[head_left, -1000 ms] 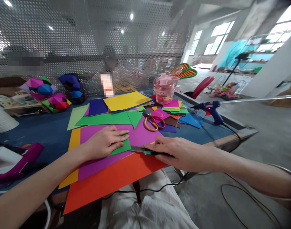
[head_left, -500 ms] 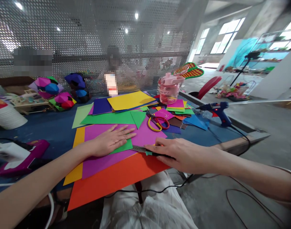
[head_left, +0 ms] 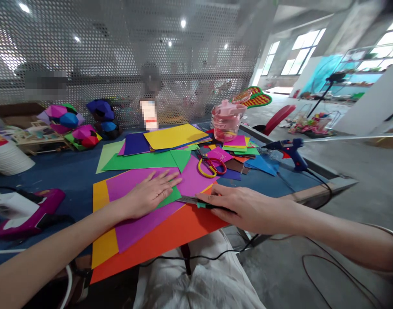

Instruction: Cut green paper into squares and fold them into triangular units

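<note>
My left hand (head_left: 156,193) lies flat, fingers spread, on a green paper piece (head_left: 171,197) over a purple sheet (head_left: 135,236). My right hand (head_left: 225,201) is closed on a utility knife (head_left: 204,205), its blade pointing left and touching or close to the green piece's right corner. Beneath are a yellow-orange sheet (head_left: 103,249) and an orange-red sheet (head_left: 170,240), which overhangs the table's front edge. Yellow and red-handled scissors (head_left: 212,166) rest just behind the right hand. A larger green sheet (head_left: 138,160) lies behind the left hand.
A pink jar (head_left: 226,122) and paper scraps (head_left: 238,165) are at the back right, beside a blue glue gun (head_left: 293,153). White cups (head_left: 11,156), a magenta tool (head_left: 48,210) and faceted paper shapes (head_left: 64,118) are on the left. A perforated screen stands behind.
The purple and yellow-orange sheets have turned under my left hand, their left ends shifting toward me. The larger green sheet has moved slightly left. Both hands keep nearly the same pose.
</note>
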Demonstrator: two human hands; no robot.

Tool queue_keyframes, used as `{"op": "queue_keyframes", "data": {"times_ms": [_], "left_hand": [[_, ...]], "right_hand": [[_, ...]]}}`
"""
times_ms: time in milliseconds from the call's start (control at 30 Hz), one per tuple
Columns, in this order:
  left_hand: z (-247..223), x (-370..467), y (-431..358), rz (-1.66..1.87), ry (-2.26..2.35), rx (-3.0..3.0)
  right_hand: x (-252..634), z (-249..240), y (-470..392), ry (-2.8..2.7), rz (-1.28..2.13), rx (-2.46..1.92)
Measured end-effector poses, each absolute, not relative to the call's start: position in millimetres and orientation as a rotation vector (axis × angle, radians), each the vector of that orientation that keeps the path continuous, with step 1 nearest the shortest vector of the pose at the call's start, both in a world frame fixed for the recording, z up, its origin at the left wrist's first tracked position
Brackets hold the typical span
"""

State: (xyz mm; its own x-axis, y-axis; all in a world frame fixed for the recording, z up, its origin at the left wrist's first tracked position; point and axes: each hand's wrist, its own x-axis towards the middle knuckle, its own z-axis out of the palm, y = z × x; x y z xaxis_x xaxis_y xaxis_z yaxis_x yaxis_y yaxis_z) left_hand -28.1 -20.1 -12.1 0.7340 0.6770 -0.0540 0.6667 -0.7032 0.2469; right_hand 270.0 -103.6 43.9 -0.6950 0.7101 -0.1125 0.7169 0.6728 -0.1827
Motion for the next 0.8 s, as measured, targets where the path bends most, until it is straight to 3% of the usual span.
{"op": "queue_keyframes", "data": {"times_ms": [400,800], "left_hand": [[4.9,-33.2,-14.6,0.316,1.013,2.690],[-13.0,-1.6,-17.6,0.820,1.248,2.194]], "right_hand": [[273.7,44.8,-94.7,2.835,-0.302,1.187],[293.9,47.5,-97.6,2.878,-0.175,1.152]]}}
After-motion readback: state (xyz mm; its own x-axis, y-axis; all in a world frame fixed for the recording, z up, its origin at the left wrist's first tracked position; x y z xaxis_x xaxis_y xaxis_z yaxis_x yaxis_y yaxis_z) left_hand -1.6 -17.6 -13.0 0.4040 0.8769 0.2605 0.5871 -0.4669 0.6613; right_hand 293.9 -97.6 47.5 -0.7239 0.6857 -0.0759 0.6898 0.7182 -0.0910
